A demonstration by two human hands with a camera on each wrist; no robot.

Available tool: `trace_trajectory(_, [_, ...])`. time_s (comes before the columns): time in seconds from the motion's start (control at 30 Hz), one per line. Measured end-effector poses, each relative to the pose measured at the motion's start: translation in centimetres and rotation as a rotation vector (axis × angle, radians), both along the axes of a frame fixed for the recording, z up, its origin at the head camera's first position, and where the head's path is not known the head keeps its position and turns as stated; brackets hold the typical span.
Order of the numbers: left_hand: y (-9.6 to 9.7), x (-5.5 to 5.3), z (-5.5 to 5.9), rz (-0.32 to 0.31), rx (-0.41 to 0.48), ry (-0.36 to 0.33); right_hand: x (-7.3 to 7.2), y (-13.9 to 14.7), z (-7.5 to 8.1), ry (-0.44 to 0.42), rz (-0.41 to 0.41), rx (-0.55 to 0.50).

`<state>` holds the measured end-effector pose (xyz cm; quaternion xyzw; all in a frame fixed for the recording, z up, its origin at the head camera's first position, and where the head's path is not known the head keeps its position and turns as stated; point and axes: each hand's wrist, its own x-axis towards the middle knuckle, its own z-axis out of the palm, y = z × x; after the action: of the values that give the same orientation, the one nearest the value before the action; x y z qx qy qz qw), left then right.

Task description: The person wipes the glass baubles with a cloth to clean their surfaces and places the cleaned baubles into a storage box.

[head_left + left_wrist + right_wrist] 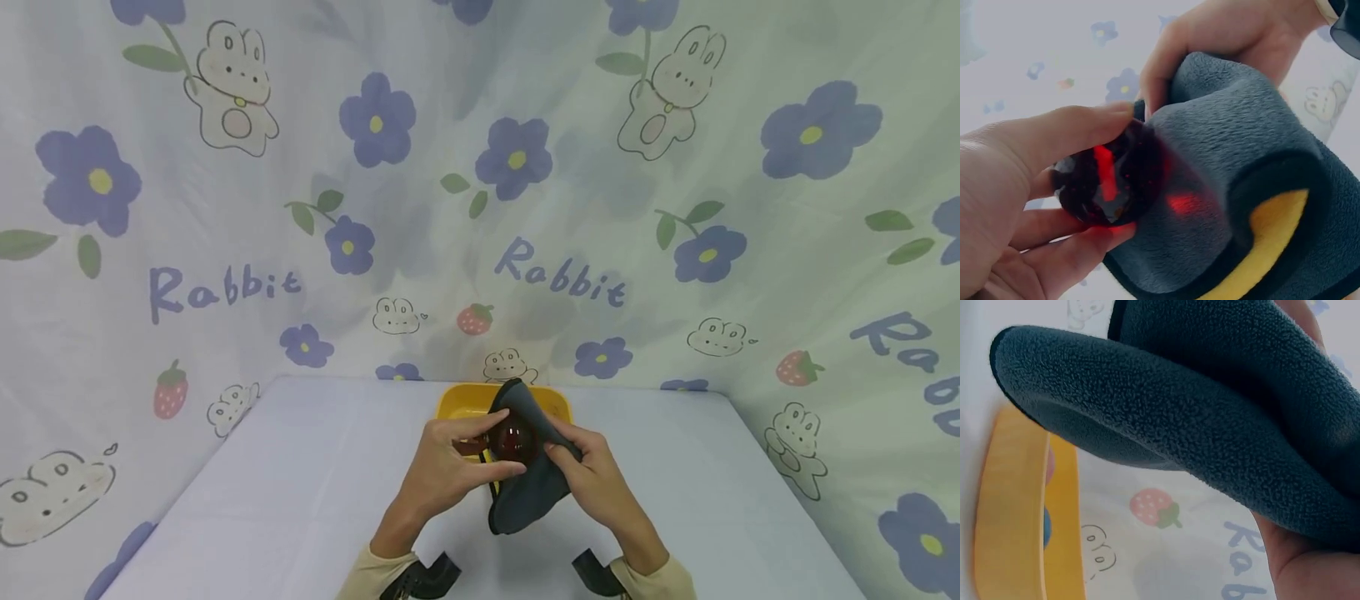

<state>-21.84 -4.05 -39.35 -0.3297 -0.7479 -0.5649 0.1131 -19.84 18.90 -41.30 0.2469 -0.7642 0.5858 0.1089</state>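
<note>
A translucent dark red ball [513, 439] [1138, 169] is pinched between the thumb and fingers of my left hand [442, 467] [997, 194]. My right hand [596, 475] [1229, 31] grips a folded grey-blue plush cloth [525, 504] [1210, 131] [1147, 400] with black edging. The cloth stands up behind the ball and beside it, and a yellow patch shows within its fold in the left wrist view. Red light from the ball falls on the fabric. In the right wrist view the cloth covers most of my right hand [1316, 572].
Beyond my hands, a yellow container [461, 400] [1010, 519] stands on the white table [300, 500]. Through its opening the right wrist view shows parts of a pink thing [1050, 465] and a blue thing [1047, 526]. A curtain [435, 217] printed with rabbits and flowers hangs behind the table.
</note>
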Motion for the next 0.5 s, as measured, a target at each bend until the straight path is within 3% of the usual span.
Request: trace_trajectory(0.5, [0.88,-0.24,-0.44,0.081,0.100,-0.161,0.38,-0.42,0.56,-0.084,-0.016,-0.023])
